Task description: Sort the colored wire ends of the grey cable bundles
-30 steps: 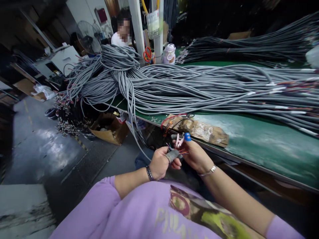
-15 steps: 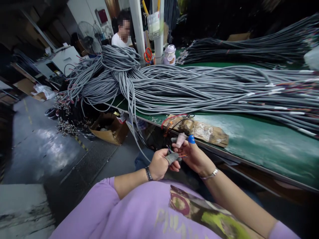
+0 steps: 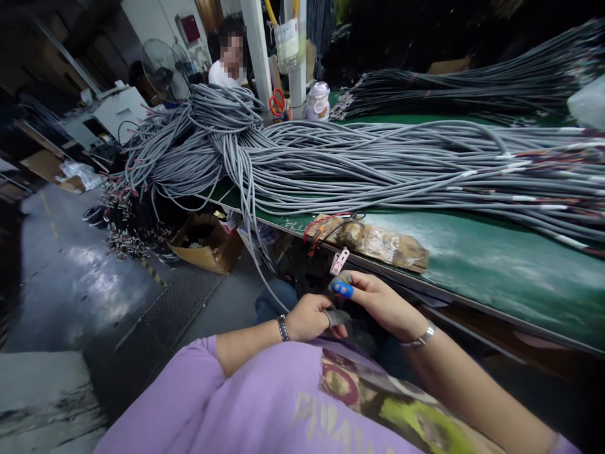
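Left hand (image 3: 309,317), one: grip clenched round one grey cable (image 3: 273,294), below the edge of one green desk (image 3: 472,252). Right hand (image 3: 378,302), one: one blue finger cover (image 3: 343,289); whether its grip held anything could not be told. Pink clip (image 3: 339,260), one: stood just beyond the right fingertips. Lavender jar (image 3: 318,102), one: label was unreadable.

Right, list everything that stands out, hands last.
bench: one, green, centre to right
near cables: many, grey, on bench
far cables: many, black, on bench
slab: one, brown, bench's near edge
jar: one, lilac, behind near cables
fan: one, grey, back left
worker: one, in white, back left
carton: one, brown, below bench edge
clip: one, pink, near slab
left hand: one, grey finger cover, holding grey cable
right hand: one, blue thumb wrap, beside clip
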Motion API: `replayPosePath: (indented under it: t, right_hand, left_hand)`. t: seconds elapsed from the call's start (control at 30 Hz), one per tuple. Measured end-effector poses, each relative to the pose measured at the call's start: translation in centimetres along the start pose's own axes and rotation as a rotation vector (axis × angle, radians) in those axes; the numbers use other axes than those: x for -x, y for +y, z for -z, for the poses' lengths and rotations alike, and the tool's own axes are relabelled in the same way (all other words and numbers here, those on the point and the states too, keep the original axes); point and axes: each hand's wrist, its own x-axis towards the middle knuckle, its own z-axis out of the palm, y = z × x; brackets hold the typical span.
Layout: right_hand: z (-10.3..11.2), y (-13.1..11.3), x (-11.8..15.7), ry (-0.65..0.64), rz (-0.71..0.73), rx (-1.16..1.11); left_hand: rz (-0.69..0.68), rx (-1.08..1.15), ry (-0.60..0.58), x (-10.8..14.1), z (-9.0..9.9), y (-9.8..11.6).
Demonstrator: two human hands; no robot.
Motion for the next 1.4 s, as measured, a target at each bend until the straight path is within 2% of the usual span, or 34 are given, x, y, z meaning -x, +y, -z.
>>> replayPosePath:
  t: [0.13, 0.2, 0.33, 0.5, 0.67, 0.77, 0.87, 0.97, 1.07, 1.23, 1.4]
  right_hand:
    - [1.4, 1.7, 0.5, 0.32, 0.071, -0.151]
    - [1.5, 2.7, 0.9, 0.375, 0.067, -0.149]
    - [-0.1, 4.1, 1.8, 0.269, 0.131, 0.053]
    - [-1.6, 4.1, 1.8, 0.332, 0.211, 0.138]
    - [-1.3, 2.4, 1.0, 0.155, 0.153, 0.113]
    - [-1.4, 1.7, 0.3, 0.101, 0.154, 0.195]
    - [-1.6, 1.9, -0.3, 0.143, 0.171, 0.255]
    - [-1.9, 2.3, -0.6, 0.2, 0.174, 0.256]
    - [-2.3, 2.4, -0.6, 0.205, 0.157, 0.198]
    - [-2.6, 2.0, -0.7, 0.201, 0.114, 0.096]
    - [-2.7, 1.8, -0.9, 0.159, 0.098, 0.068]
  left_hand:
    - [-0.107, 0.106, 0.187, -0.2, 0.2, -0.1]
    - [-0.135, 0.148, 0.255, -0.3, 0.2, -0.2]
    - [-0.167, 0.193, 0.282, -0.8, 0.1, -0.6]
    - [-0.166, 0.17, 0.225, -0.7, 0.2, -0.7]
    - [-0.273, -0.141, 0.123, 0.5, 1.2, 0.3]
    - [-0.333, -0.235, 0.13, 1.0, 1.7, 0.4]
    - [-0.332, -0.142, 0.205, 1.0, 1.8, -0.1]
    - [-0.282, 0.11, 0.287, 0.8, 1.6, -0.9]
    - [-0.238, 0.285, 0.345, 0.5, 1.4, -1.3]
    - [-0.19, 0.369, 0.413, 0.2, 1.4, -0.9]
    - [-0.174, 0.338, 0.403, 0.1, 1.5, -0.7]
